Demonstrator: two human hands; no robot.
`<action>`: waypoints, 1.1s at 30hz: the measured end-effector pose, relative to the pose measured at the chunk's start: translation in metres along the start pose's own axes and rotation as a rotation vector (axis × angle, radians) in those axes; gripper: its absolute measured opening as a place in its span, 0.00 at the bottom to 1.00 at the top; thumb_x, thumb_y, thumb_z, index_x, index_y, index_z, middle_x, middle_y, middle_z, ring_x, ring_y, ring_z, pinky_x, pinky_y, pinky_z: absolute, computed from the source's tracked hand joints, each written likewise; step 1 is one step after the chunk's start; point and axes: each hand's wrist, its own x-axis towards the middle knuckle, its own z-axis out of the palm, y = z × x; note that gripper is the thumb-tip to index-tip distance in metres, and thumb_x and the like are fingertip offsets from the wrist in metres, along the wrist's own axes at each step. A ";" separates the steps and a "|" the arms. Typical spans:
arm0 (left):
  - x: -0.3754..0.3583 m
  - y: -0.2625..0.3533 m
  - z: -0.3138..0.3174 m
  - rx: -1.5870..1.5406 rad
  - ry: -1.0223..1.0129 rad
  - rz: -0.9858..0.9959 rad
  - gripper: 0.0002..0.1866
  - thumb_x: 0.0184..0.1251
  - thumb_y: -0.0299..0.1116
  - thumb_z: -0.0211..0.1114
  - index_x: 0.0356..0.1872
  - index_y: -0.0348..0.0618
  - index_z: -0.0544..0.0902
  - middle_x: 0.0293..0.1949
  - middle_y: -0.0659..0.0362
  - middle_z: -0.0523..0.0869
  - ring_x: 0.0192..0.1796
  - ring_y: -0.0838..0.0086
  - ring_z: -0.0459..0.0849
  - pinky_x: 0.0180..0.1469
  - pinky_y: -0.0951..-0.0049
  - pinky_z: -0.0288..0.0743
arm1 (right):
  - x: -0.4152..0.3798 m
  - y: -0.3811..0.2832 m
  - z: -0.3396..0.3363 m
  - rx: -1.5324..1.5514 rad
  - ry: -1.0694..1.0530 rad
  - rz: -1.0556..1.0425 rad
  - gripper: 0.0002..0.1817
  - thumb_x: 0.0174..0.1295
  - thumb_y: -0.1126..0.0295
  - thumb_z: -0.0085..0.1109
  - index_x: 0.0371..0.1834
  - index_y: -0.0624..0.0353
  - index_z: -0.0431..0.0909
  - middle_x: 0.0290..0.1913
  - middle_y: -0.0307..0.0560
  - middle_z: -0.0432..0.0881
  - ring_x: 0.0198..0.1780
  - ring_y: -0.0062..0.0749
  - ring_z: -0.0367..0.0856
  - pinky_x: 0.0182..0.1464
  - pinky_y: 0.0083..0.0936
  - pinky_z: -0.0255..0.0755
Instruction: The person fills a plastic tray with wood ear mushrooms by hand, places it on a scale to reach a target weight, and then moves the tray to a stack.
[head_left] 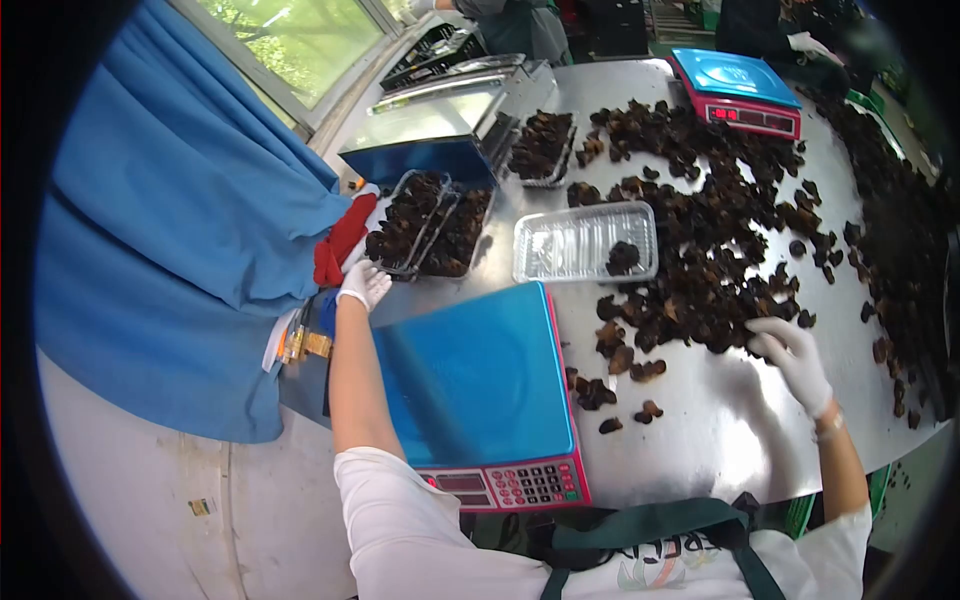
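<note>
Closest to the camera, a white T-shirt (410, 525) and a dark green apron strap (650, 525) cross the lower edge. Dark brown curled pieces (690, 285) lie in a broad loose heap on the metal tabletop (670, 460), with a few strays toward the near side. At the heap's near right edge is the gloved right hand (797, 362), fingers bent downward; whether it grips a piece I cannot tell. Left of the heap sits a clear plastic tray (560, 245) with one small dark clump at its right end. In front of that tray stands a scale with a blue pan (470, 370) and a red base. Past its far left corner, the gloved left hand (366, 287) has its fingers extended, grasping nothing visible, just beside a filled tray (400, 271). Red cloth (345, 240) and a blue curtain (180, 220) are further left; a second scale (735, 80) stands beyond the heap.
</note>
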 end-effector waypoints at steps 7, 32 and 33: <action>-0.085 0.011 0.003 0.412 -0.090 0.467 0.09 0.69 0.36 0.59 0.42 0.44 0.80 0.37 0.66 0.81 0.36 0.79 0.77 0.35 0.77 0.70 | 0.121 -0.035 0.128 -0.594 -0.221 -0.915 0.14 0.53 0.70 0.61 0.43 0.60 0.78 0.42 0.52 0.80 0.47 0.44 0.79 0.51 0.33 0.73; -0.432 -0.247 0.080 0.259 -1.106 0.249 0.12 0.71 0.33 0.60 0.50 0.38 0.80 0.46 0.61 0.84 0.50 0.78 0.81 0.54 0.75 0.74 | 0.194 -0.005 0.148 -0.658 -0.026 -0.772 0.09 0.58 0.64 0.59 0.33 0.59 0.82 0.35 0.53 0.81 0.40 0.49 0.81 0.42 0.40 0.75; -0.433 -0.251 0.083 0.252 -1.101 0.257 0.12 0.71 0.32 0.60 0.50 0.38 0.80 0.46 0.61 0.84 0.50 0.78 0.81 0.54 0.75 0.74 | 0.191 -0.002 0.150 -0.731 0.040 -0.832 0.08 0.59 0.65 0.58 0.32 0.58 0.79 0.35 0.50 0.80 0.41 0.47 0.80 0.42 0.40 0.76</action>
